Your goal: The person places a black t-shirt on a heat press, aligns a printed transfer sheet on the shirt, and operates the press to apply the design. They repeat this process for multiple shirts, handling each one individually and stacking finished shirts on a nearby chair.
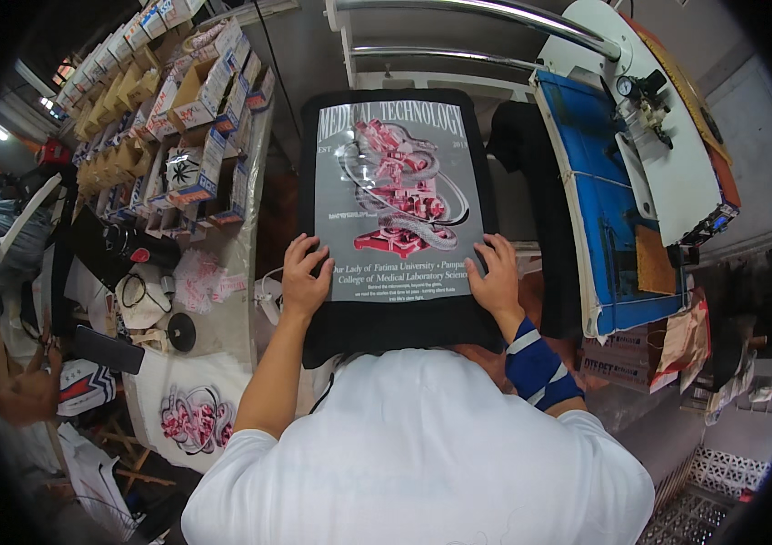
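In front of me a black shirt (377, 329) is spread flat over a board. On it lies a glossy printed transfer sheet (331, 191) with white lettering and a pink-red microscope wrapped by a grey coiled shape. My left hand (307, 275) rests at the sheet's lower left edge, fingers apart. Mirroring it at the lower right edge, my right hand (497, 275) has its fingers spread and touching the sheet. Neither hand grips anything. A blue band with pale stripes (540, 365) wraps my right forearm.
To the right stands a press machine with a blue board (599, 191) and a white upper part (677, 154) bearing a gauge. Metal rails (486, 56) cross the back. On the left, open cardboard boxes (195, 100) crowd a table, near a white printed shirt (163, 386) and a phone-like dark slab (109, 349).
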Demonstrator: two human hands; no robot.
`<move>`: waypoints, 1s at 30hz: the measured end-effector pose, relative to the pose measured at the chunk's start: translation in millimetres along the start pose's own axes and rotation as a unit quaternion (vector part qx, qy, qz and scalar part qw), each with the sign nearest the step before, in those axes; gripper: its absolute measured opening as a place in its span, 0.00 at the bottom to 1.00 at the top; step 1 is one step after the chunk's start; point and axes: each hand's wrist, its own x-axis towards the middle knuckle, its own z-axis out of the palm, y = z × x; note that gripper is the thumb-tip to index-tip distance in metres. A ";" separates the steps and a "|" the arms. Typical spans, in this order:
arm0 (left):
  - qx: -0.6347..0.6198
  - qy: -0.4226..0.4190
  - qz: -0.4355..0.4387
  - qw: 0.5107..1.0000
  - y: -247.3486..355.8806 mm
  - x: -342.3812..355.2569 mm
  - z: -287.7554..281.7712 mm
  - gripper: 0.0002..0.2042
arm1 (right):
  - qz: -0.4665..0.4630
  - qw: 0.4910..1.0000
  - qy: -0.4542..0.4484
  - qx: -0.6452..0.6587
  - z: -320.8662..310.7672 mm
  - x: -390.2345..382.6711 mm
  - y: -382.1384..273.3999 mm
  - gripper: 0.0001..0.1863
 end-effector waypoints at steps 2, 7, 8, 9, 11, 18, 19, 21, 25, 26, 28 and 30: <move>0.001 -0.001 0.001 1.000 0.0 -0.6 -1.4 0.12 | 0.001 1.000 -0.001 0.002 1.3 -0.3 -0.1 0.18; -0.006 0.001 -0.003 1.000 2.3 -1.0 -1.7 0.13 | -0.008 1.000 0.004 0.006 1.6 -1.1 -0.4 0.18; -0.004 0.002 -0.001 1.000 2.7 -0.8 -1.4 0.13 | -0.008 1.000 0.005 0.004 1.4 -0.9 -0.3 0.18; -0.003 0.003 0.001 1.000 2.9 -0.5 -1.0 0.13 | -0.008 1.000 0.006 0.003 1.3 -0.6 -0.1 0.18; 0.000 0.004 0.007 1.000 3.7 0.5 -1.4 0.12 | -0.007 1.000 0.007 0.003 1.9 -0.6 0.8 0.18; 0.022 -0.009 0.042 0.999 0.2 16.7 -4.3 0.11 | -0.006 1.000 0.015 0.025 3.3 4.4 12.3 0.17; 0.027 -0.024 0.046 0.998 -9.9 18.5 -4.1 0.12 | -0.004 0.999 0.008 0.037 3.9 3.2 18.2 0.17; -0.066 0.074 -0.042 0.994 -32.9 27.0 -1.1 0.11 | 0.068 0.995 0.072 0.033 8.8 4.3 43.8 0.17; -0.393 -0.045 -0.532 0.749 -79.8 3.6 -23.9 0.14 | 0.528 0.721 -0.059 0.444 2.2 -4.1 80.5 0.15; -0.399 -0.101 -0.545 0.730 -89.0 -8.7 -29.7 0.14 | 0.543 0.679 -0.085 0.488 -2.7 -9.7 81.7 0.15; -0.447 -0.127 -0.525 0.713 -99.2 -24.6 -43.5 0.13 | 0.527 0.640 -0.094 0.552 -14.9 -14.9 89.4 0.14; -0.523 -0.070 -0.466 0.711 -96.9 -41.2 -62.1 0.14 | 0.478 0.647 -0.063 0.590 -31.4 -28.0 100.3 0.14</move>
